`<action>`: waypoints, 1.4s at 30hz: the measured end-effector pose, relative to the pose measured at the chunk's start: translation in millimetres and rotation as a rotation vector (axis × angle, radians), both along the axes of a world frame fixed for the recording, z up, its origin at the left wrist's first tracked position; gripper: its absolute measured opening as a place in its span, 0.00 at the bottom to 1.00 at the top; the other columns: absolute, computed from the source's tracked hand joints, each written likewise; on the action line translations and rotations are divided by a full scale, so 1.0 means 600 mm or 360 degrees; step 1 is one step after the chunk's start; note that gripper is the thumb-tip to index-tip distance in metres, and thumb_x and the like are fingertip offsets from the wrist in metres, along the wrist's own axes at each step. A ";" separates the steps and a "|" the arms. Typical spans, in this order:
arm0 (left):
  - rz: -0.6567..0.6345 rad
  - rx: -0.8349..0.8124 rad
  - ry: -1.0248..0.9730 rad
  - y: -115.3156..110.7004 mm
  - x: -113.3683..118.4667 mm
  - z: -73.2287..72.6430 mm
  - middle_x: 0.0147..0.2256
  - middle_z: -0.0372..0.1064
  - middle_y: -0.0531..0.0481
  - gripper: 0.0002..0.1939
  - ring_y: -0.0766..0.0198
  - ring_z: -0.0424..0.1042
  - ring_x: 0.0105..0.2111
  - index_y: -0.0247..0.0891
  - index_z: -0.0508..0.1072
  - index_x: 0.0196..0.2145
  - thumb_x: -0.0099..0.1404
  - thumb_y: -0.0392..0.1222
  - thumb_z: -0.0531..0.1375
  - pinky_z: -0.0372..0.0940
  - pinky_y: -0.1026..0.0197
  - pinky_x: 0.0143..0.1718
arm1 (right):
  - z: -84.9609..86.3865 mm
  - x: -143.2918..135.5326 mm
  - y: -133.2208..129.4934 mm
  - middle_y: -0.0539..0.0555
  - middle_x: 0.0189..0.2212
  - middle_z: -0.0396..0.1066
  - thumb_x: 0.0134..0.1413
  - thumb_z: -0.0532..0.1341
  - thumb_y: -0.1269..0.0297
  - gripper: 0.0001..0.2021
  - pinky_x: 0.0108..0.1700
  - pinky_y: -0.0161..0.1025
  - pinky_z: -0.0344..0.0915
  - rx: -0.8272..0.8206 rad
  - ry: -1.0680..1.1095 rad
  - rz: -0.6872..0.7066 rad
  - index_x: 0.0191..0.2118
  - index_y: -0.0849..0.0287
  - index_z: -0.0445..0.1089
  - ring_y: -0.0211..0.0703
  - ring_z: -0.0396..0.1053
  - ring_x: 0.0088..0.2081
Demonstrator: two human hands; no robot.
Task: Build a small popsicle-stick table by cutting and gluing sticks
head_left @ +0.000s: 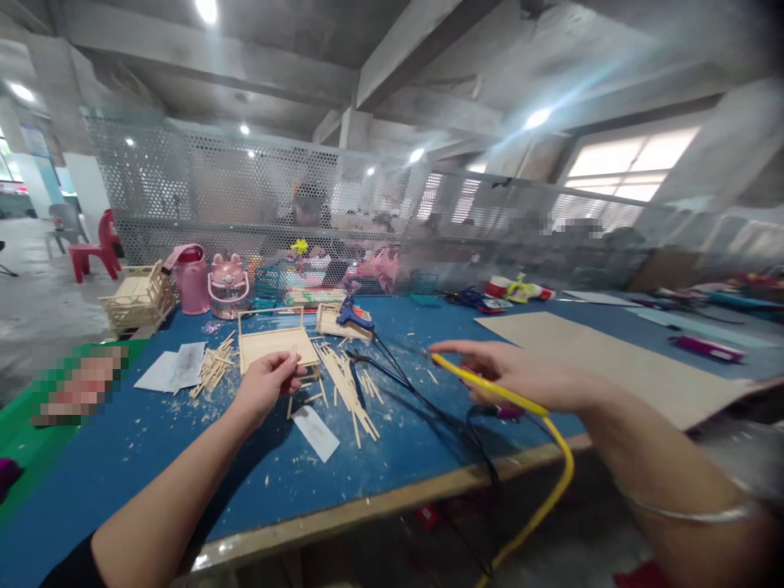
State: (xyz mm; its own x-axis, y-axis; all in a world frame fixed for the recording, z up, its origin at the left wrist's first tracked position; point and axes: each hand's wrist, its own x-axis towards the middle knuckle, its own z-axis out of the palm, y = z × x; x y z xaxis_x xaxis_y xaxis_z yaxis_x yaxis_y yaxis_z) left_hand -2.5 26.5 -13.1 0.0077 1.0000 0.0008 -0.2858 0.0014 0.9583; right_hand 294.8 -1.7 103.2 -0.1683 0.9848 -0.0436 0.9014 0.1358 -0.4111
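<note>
My left hand (269, 385) is closed in a pinch over the front of a small wooden stick frame (275, 345). A short pale wooden stick (295, 349) seems to stand between its fingertips. My right hand (520, 374), at the right, is closed round a slim yellow tool (478, 380) whose yellow cord hangs over the table edge. The tool points left, its kind unclear. Between the hands lie loose wooden sticks (350, 392), pliers (358, 380) and a white paper slip (315, 433). A blue glue gun (354, 314) rests behind them on another small wooden piece.
A second stick pile (214, 367) and white papers (175, 367) lie left. Along the back stand a pink jug (191, 279), a pink bottle (229, 286) and a stacked wooden item (140, 298). Brown cardboard (606, 359) covers the right. Black cables (441, 412) cross the blue table (275, 498).
</note>
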 end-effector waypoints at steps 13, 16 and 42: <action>-0.0136 0.0019 -0.0020 -0.006 0.006 -0.018 0.26 0.71 0.48 0.17 0.71 0.67 0.22 0.33 0.72 0.28 0.43 0.49 0.66 0.61 0.67 0.26 | -0.153 -0.217 0.124 0.43 0.21 0.54 0.42 0.60 0.57 0.16 0.19 0.29 0.55 0.0241 0.1601 0.0574 0.34 0.56 0.54 0.30 0.53 0.19; -0.0232 0.0025 0.0016 -0.012 0.014 -0.015 0.24 0.69 0.49 0.16 0.71 0.66 0.23 0.32 0.73 0.26 0.44 0.49 0.66 0.61 0.67 0.27 | -0.166 -0.224 0.101 0.45 0.24 0.58 0.41 0.61 0.60 0.15 0.21 0.30 0.56 0.0249 0.1820 0.0609 0.35 0.56 0.56 0.30 0.56 0.20; -0.0341 -0.0042 0.0160 -0.020 0.022 0.001 0.18 0.66 0.52 0.22 0.74 0.61 0.18 0.31 0.73 0.28 0.40 0.53 0.66 0.54 0.69 0.22 | -0.185 -0.235 0.093 0.46 0.24 0.64 0.36 0.65 0.68 0.18 0.29 0.32 0.61 0.0162 0.1943 0.0777 0.36 0.59 0.60 0.32 0.63 0.25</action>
